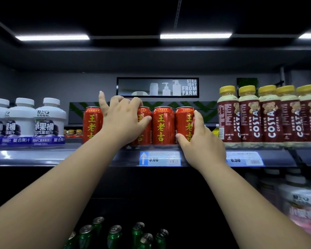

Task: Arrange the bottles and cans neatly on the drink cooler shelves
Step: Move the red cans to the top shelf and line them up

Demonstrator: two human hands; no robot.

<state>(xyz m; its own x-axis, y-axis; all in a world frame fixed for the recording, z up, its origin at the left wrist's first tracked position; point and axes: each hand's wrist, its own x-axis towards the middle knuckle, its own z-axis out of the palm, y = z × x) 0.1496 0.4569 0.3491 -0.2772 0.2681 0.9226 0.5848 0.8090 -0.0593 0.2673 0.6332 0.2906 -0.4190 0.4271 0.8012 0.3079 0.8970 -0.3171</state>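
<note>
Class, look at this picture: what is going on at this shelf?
A person works on the row of red cans on the upper cooler shelf. The left hand grips a can near the row's left end; the right hand grips the rightmost can. White bottles stand to their left, Costa bottles to their right.

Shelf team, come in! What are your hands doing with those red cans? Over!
Left hand gripping one red can mid-row. Right hand gripping the end can. Costa bottles close on the right.
</note>
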